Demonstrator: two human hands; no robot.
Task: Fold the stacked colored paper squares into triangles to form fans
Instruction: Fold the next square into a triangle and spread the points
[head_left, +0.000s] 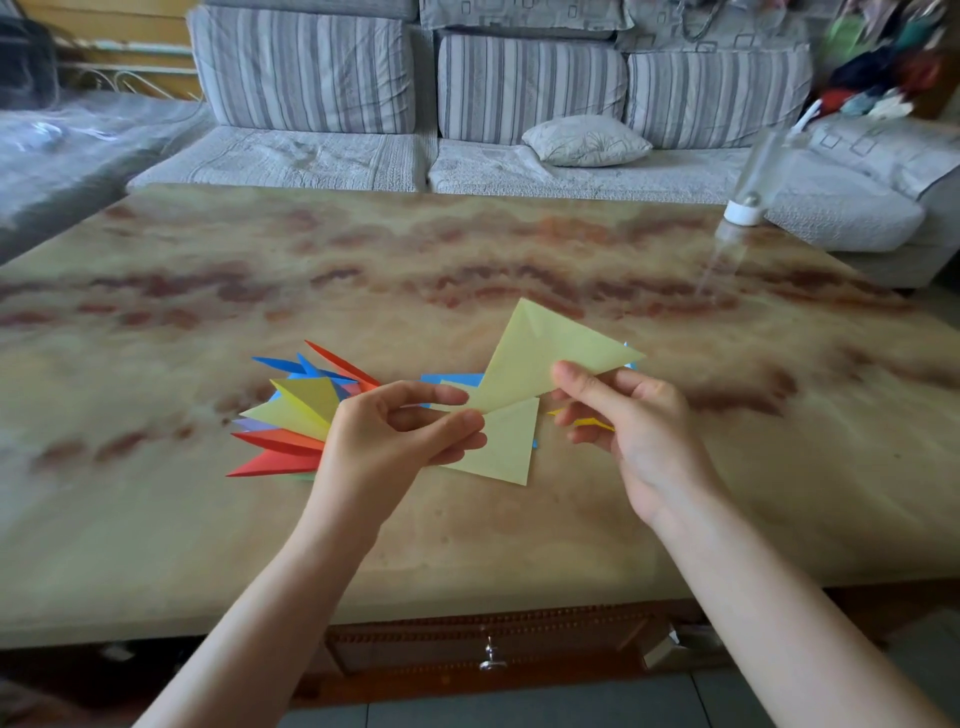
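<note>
Head: paper (540, 358) in L hand (400, 434); R hand (641, 421)

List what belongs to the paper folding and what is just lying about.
Job: pale yellow paper, pinched by left hand and right hand; pile of folded triangles; blue paper behind the hands.
Lying about: clear bottle; small cushion on the sofa.
</note>
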